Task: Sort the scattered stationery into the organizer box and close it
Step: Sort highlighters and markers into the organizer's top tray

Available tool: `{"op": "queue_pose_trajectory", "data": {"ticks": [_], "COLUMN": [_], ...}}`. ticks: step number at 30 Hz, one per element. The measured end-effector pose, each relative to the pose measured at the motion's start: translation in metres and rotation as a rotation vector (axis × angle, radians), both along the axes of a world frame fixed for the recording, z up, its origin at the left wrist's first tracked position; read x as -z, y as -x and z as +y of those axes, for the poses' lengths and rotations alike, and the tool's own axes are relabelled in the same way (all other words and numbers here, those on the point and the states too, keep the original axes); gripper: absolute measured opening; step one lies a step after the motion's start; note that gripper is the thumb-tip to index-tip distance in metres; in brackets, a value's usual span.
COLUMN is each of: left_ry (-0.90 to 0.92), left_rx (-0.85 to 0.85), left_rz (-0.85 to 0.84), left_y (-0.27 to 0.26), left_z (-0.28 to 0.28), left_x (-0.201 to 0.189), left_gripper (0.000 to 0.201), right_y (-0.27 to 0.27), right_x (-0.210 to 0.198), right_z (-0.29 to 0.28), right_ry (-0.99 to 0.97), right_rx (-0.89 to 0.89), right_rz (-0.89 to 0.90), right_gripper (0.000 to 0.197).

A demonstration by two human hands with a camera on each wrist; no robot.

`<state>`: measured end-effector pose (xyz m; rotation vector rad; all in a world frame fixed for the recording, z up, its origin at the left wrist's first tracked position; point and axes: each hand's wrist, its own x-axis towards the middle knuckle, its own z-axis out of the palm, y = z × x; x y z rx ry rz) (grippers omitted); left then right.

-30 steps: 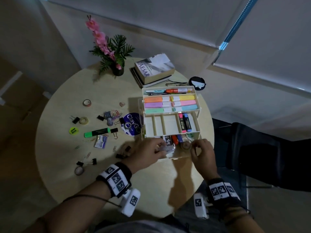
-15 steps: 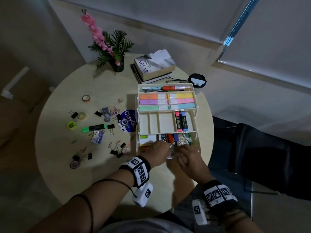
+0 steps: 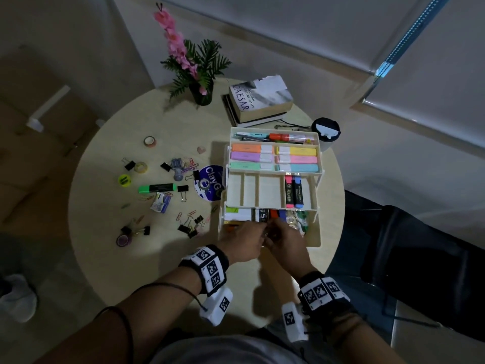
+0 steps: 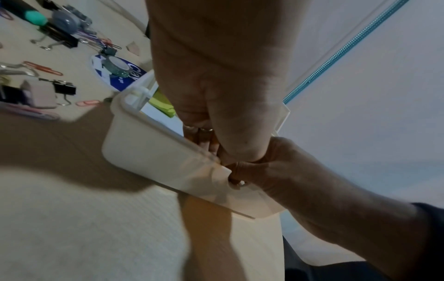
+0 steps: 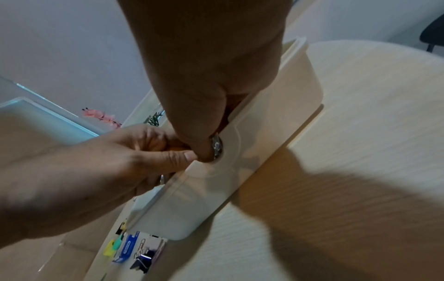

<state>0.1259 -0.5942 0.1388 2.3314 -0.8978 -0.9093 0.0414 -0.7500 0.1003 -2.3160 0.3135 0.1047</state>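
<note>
The cream organizer box [image 3: 313, 241] stands open in tiers on the round table [image 3: 118, 271]. Pastel highlighters fill its top tray and two markers [image 3: 294, 191] lie in the middle tray. Both hands meet over the bottom compartment at its near wall [image 4: 149, 152]. My left hand [image 3: 258, 233] and right hand [image 3: 273, 233] have curled fingers pinching one small item between them. It is mostly hidden; a silvery bit [image 5: 216, 145] shows at the right fingertips. A green highlighter [image 3: 157, 188], binder clips [image 3: 189, 228], paper clips and tape rolls [image 3: 149, 141] lie scattered on the left.
Stacked books [image 3: 259, 99], a flower vase [image 3: 202, 94] and a black cup [image 3: 326, 131] stand at the table's far side. A round blue sticker [image 3: 210, 186] lies beside the box. Dark fabric [image 3: 420, 258] is close on the right.
Both hands have drawn together over the bottom compartment's front. The left hand moved right from the box's left side, and the right hand moved left to meet it.
</note>
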Motion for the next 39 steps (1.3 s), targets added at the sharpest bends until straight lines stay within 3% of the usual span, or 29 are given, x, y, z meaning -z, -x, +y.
{"op": "queue_pose_trajectory", "data": {"ticks": [4,10,13,18,22,23,25,27,31,34,39], "left_ry": [0.054,0.101,0.102,0.128,0.166,0.174,0.206,0.281,0.421,0.452,0.407], "left_rx": [-0.017,-0.023,-0.002,0.020,0.024,0.018,0.000,-0.019,-0.070,-0.154,-0.375], "left_rz": [-0.001,-0.022,-0.073,-0.012,0.008,0.009,0.013,0.014,-0.010,-0.108,-0.213], "left_y": [0.000,0.000,0.002,0.001,0.002,0.002,0.003,0.001,-0.011,-0.024,-0.050], "left_z": [0.003,0.007,0.010,0.019,0.023,0.024,0.027,0.035,0.073,0.122,0.217], "left_x": [0.007,0.012,0.012,0.017,0.018,0.018,0.017,0.013,-0.001,-0.005,0.006], "left_gripper": [0.018,0.017,0.013,0.024,0.028,0.028,0.027,0.029,0.032,0.029,0.023], "right_y": [-0.001,-0.005,-0.013,-0.009,-0.013,-0.015,-0.019,-0.021,-0.021,-0.031,-0.065], "right_x": [0.001,-0.007,-0.015,-0.028,-0.027,-0.027,-0.023,-0.025,-0.045,-0.067,-0.080], "right_z": [-0.009,-0.015,-0.013,-0.009,-0.003,0.000,0.006,0.010,0.031,0.064,0.127], "right_ry": [0.032,0.058,0.013,0.028,0.047,0.083,0.189,0.359,0.473,0.379,0.273], "right_rx": [-0.022,-0.086,-0.052,-0.130,-0.026,-0.006,-0.013,-0.054,-0.083,-0.147,-0.365], "right_rz": [0.004,-0.002,0.092,0.164,0.225,0.243,0.252,0.218,0.057,-0.060,-0.078], "right_gripper": [0.017,0.016,0.010,0.011,0.005,0.008,0.034,0.031,0.008,0.008,0.008]}}
